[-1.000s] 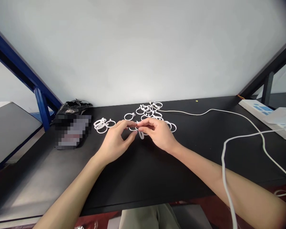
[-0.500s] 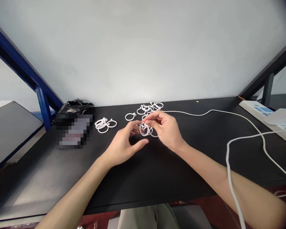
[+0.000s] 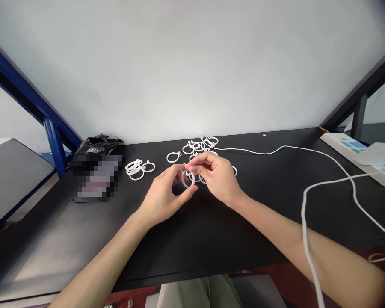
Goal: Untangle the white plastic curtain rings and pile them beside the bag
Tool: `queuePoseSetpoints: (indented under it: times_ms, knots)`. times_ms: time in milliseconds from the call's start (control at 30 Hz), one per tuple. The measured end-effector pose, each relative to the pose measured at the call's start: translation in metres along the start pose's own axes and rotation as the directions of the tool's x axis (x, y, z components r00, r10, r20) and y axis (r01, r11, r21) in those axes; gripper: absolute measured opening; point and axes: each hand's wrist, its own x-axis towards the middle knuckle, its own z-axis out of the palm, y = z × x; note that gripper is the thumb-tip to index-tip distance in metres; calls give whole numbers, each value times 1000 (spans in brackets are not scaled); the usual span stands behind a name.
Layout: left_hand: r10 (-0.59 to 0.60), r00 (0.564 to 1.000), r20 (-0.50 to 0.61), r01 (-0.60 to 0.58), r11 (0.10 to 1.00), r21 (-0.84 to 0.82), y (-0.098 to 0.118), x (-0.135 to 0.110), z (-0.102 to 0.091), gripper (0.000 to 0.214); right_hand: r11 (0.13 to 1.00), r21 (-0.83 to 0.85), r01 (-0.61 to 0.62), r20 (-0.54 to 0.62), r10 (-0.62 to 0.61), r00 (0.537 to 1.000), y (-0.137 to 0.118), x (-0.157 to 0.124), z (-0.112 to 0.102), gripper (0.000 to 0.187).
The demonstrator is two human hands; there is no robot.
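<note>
Tabletop [image 3: 192, 248], white rings [image 3: 134, 170], cable [image 3: 303, 214] overlapping right forearm [image 3: 336, 256]

Bare left hand [image 3: 163, 194] arches, left forearm [image 3: 115, 248] at seven o'clock; bare right hand [image 3: 220, 179] pinches, right forearm [image 3: 272, 224] at four o'clock!

Head view | worn on my head | facing forward, down | near my left hand [image 3: 162, 194], right hand [image 3: 221, 179] | table [image 3: 192, 239], wall [image 3: 192, 64] beyond
</note>
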Motion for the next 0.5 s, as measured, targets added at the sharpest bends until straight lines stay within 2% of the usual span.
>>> queuePoseSetpoints:
  times_ms: [133,233,367,500]
  knots:
    - [-23,999,-30,25,997,69,-4,2,-1,33,995,-93,20,50,-15,999,4,1,-3,17]
    - [-60,989,-137,82,983,166,-14,6,-6,36,952,-297,79,81,-57,995,11,4,-8,20]
    - [-66,959,-277,161,927,338,-37,12,-17,40,780,-597,189,201,-82,976,19,5,-12,17]
    - [-161,930,-330,317,806,500,-58,11,-27,46,636,-721,275,315,-53,948,23,4,-11,18]
